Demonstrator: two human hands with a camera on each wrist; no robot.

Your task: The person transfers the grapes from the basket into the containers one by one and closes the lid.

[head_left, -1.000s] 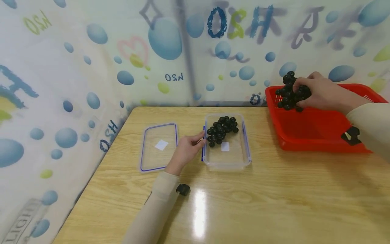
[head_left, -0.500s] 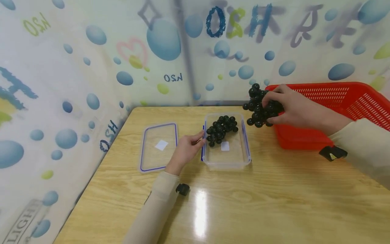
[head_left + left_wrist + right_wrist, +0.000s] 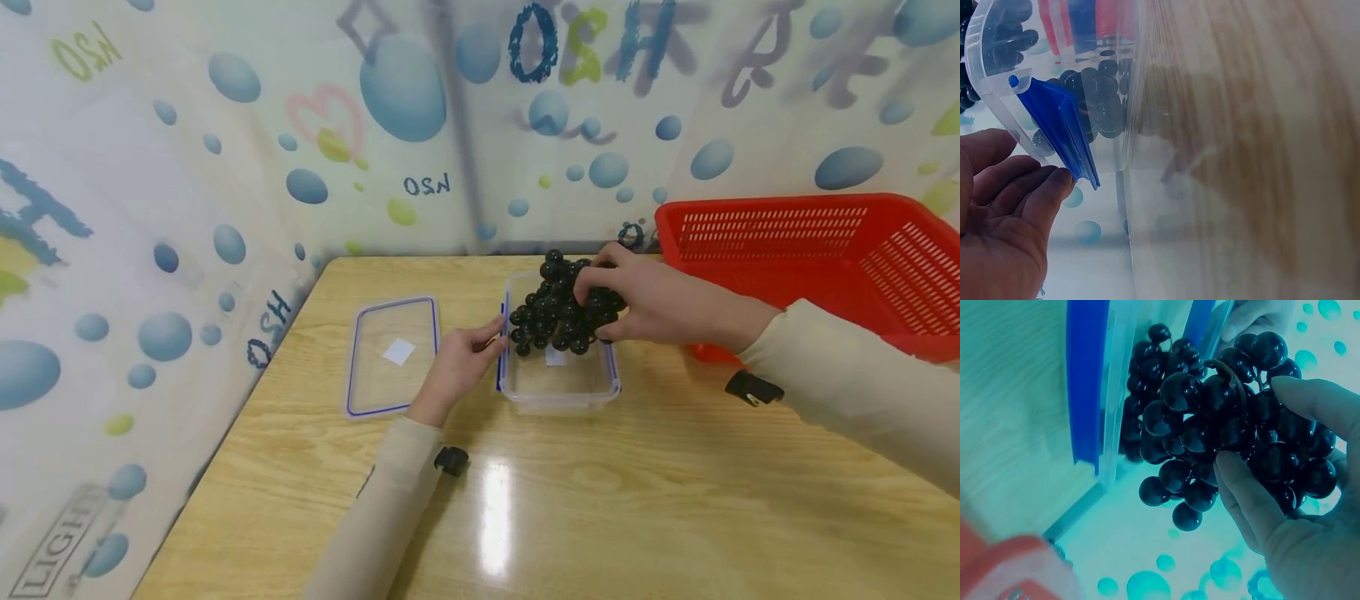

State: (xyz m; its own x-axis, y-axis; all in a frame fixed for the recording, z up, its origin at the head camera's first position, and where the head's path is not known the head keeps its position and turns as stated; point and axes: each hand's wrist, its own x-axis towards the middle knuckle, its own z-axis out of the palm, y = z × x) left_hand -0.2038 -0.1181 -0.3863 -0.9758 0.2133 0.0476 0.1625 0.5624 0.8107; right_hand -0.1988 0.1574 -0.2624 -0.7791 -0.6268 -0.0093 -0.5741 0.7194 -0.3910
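Left hand (image 3: 461,367) rests loose fingers on the blue flap (image 3: 1063,128) of the clear box (image 3: 555,382), probably so it won't slide. Lid (image 3: 373,358) lies flat on the counter (image 3: 637,500), out of the way I guess. Right hand (image 3: 660,298) pinches black grapes (image 3: 1232,428) over the box, by the other bunch (image 3: 1147,384) inside. Red basket (image 3: 795,287) sits beyond.

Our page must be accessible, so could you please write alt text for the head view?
A right hand holds black grapes over a clear box with another bunch inside; the left hand touches the box's side. A blue-edged lid lies left on the wooden table, a red basket sits right.
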